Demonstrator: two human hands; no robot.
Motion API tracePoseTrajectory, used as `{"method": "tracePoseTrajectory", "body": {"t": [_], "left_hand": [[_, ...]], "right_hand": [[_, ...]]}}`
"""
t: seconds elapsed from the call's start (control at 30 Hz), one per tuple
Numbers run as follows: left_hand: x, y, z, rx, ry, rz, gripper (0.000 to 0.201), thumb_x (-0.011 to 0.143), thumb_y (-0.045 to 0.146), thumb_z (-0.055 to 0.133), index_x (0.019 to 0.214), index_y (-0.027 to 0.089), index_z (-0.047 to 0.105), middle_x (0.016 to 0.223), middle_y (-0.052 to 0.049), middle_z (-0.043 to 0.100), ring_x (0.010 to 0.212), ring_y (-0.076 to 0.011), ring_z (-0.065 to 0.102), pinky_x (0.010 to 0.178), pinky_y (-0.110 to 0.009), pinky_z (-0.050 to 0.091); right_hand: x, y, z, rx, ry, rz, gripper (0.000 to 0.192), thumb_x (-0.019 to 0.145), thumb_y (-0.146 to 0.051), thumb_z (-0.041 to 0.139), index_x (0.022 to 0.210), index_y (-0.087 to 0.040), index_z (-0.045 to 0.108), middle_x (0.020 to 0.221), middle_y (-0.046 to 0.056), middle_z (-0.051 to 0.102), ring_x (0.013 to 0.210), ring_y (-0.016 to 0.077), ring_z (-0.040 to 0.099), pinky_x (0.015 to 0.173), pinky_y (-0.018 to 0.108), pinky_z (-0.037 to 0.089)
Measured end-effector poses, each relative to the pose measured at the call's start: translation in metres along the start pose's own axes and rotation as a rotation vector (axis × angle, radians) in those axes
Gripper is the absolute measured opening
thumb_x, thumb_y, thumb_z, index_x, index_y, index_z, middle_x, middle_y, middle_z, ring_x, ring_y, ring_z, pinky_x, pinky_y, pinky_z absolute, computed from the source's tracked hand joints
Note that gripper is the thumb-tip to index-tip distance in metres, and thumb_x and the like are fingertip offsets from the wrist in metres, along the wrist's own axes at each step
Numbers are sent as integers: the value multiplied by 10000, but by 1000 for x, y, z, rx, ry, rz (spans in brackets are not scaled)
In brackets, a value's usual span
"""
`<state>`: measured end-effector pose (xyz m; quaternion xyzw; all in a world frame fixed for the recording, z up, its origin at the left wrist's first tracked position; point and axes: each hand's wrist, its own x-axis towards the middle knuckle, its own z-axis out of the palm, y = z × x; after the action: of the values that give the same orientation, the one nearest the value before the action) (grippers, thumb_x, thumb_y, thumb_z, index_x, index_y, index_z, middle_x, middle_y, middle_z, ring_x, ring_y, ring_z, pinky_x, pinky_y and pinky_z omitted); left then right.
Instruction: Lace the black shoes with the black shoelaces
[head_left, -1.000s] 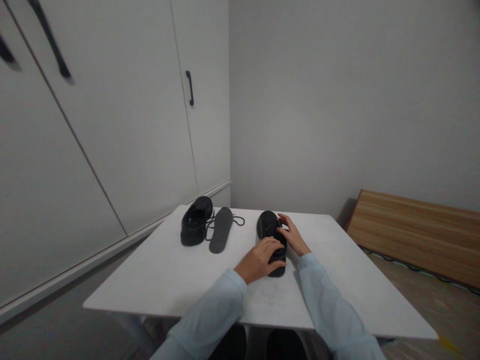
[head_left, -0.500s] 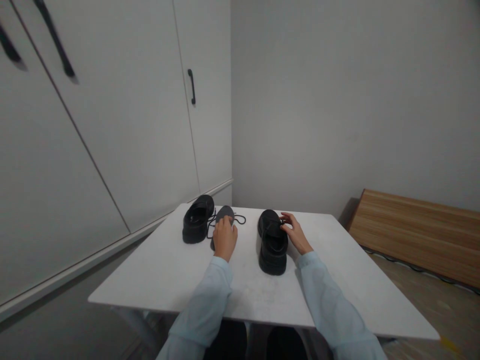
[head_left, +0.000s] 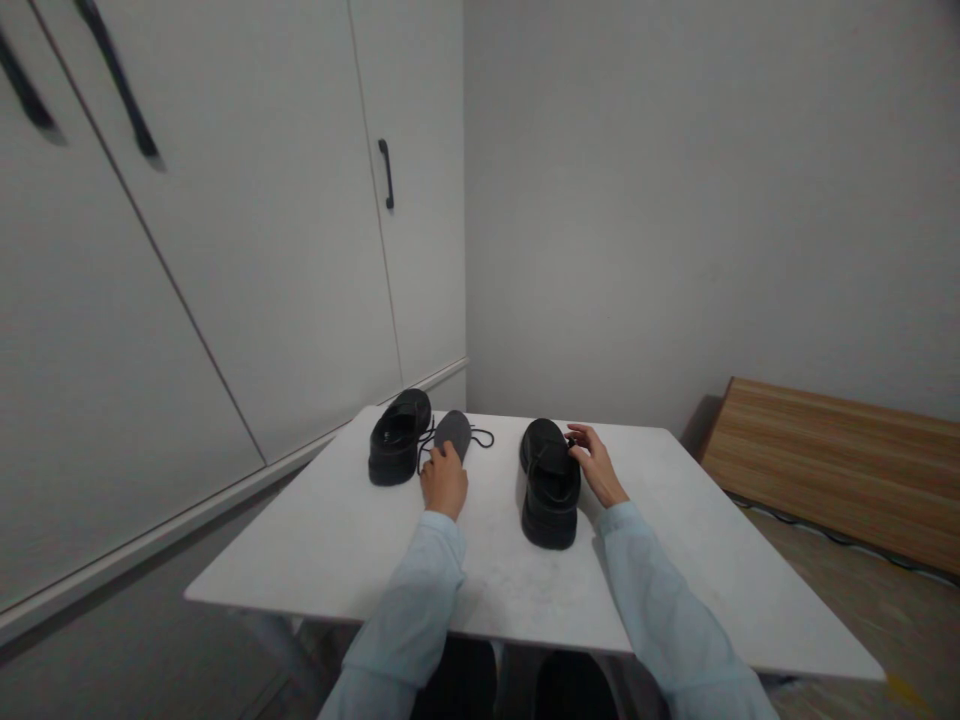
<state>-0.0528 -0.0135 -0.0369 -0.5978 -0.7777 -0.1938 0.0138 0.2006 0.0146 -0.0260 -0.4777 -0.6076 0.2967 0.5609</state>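
A grey insole (head_left: 453,430) lies on the table between two black shoes, a thin dark lace (head_left: 484,438) beside and partly under it. Over the near end of this insole, my left hand (head_left: 444,482) has its fingers curled and closed on it; the heel part is hidden. The right black shoe (head_left: 550,520) stands upright with its toe pointing away and its tongue showing. At that shoe's right upper edge, my right hand (head_left: 598,465) pinches a small dark part, perhaps the side flap or lace end. To the left stands the other black shoe (head_left: 391,465), untouched.
The white table (head_left: 337,560) carries all of these. White cabinets (head_left: 300,250) with dark handles line the left side, and a grey wall (head_left: 675,220) rises behind. A wood-grain panel (head_left: 832,460) leans low at the right.
My left hand has drawn back toward the insole's near end, its fingers more curled, uncovering more of the far end. My right hand stays at the right shoe's edge. The view has shifted slightly.
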Motion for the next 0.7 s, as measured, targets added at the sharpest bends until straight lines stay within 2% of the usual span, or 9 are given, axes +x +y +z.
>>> {"method": "tracePoseTrajectory", "body": {"t": [0.1,0.2,0.33,0.47,0.57,0.7], "left_hand": [[-1,2,-2,-6,19,-3,381,787,175,545,1154,139,449,1100,-148,517,997,-270,570,830,-366,428],[-2,4,-4,-48,108,16,357,788,183,542,1134,142,465,1096,-143,505,1039,-278,529,847,-379,425],[-1,6,-4,-159,256,117,345,786,200,550,1116,135,472,1104,-139,486,1069,-275,479,886,-398,419],[-1,11,-3,-256,342,218,327,790,192,546,1104,137,473,1079,-124,486,1052,-262,467,928,-404,412],[-3,15,-1,-299,358,276,327,789,204,554,1097,133,472,1071,-119,485,1043,-249,469,947,-388,411],[-9,22,-1,-304,311,327,321,792,226,553,1092,144,472,1070,-111,489,1041,-235,476,939,-369,424]], "right_hand": [[-1,-3,-1,-4,19,3,408,644,-279,503,1039,-182,536,981,91,602,934,233,555,869,407,431],[-2,-6,-1,-5,21,3,402,645,-284,499,1031,-179,537,979,94,602,938,237,552,866,412,427],[-2,-7,-1,-10,19,3,394,652,-285,499,1028,-179,544,983,95,604,937,238,549,865,412,426],[-2,-5,-1,-15,15,2,387,660,-270,496,1035,-186,542,986,88,604,929,230,547,862,407,426],[-1,-2,-1,-22,18,-4,393,664,-271,492,1043,-180,539,992,92,598,928,229,542,854,400,426],[0,-1,-1,-34,22,-6,400,667,-275,483,1048,-167,537,999,99,591,920,230,540,841,396,428]]}}
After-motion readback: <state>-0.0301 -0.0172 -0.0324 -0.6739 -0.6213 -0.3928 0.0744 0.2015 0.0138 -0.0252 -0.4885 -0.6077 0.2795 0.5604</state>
